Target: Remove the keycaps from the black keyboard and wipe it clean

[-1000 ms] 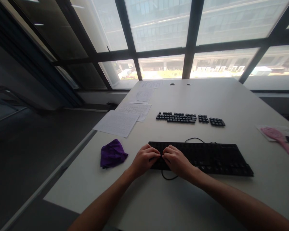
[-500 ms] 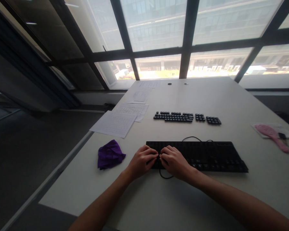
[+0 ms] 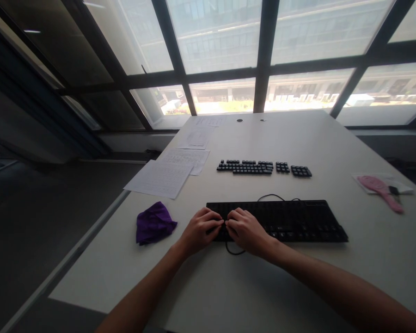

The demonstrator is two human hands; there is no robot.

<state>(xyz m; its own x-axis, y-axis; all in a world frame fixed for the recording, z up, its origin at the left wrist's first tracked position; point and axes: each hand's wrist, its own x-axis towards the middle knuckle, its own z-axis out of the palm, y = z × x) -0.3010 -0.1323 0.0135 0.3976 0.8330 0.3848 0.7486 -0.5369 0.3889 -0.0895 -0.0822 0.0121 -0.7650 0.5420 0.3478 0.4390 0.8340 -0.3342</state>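
A black keyboard (image 3: 291, 220) lies across the white table (image 3: 298, 286) in front of me. Both hands rest on its left end, fingertips almost touching. My left hand (image 3: 199, 230) has its fingers curled and pinched down onto the keys. My right hand (image 3: 246, 230) is curled the same way beside it. What the fingers pinch is too small to make out. A thin black cable (image 3: 234, 252) loops out from under my hands. Farther back, loose black keycaps (image 3: 261, 167) are laid out in rows.
A crumpled purple cloth (image 3: 153, 223) lies left of the keyboard. Printed paper sheets (image 3: 162, 178) spread along the table's left edge. A pink brush (image 3: 381, 190) on a white sheet sits at far right. Large windows stand behind the table's far end.
My hands stay on the keyboard's left end in the same pinched pose. The view has drifted a little, shifting everything slightly left and up.
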